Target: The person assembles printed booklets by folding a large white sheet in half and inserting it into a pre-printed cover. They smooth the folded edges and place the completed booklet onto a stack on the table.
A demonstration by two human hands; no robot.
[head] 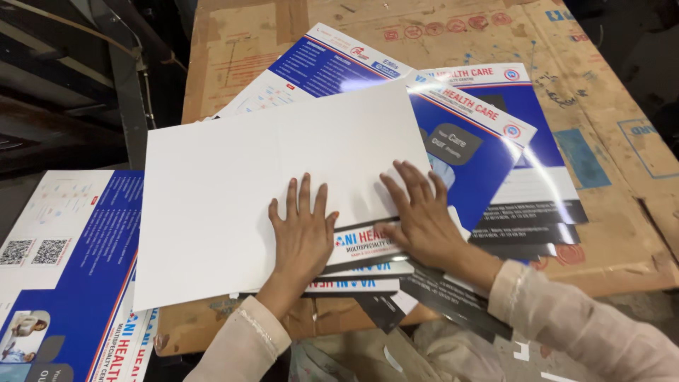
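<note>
Both grips, left hand (303, 230) and right hand (419, 212), lie spread flat on the white sheet (233, 191); uneven pressure could slide the glossy printed sheets (488, 152) beyond them off the bench (622, 233).

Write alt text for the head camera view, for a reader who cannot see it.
Two hands, left hand and right hand, press flat on a blank white sheet atop fanned blue-and-white printed folders. These lie on a worn cardboard-covered table; more printed sheets sit at left.

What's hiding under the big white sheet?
Blue printed folders fan out from under the white sheet, on a cardboard-covered table. Both hands, left and right, press it flat. Their covered parts stay hidden.
</note>
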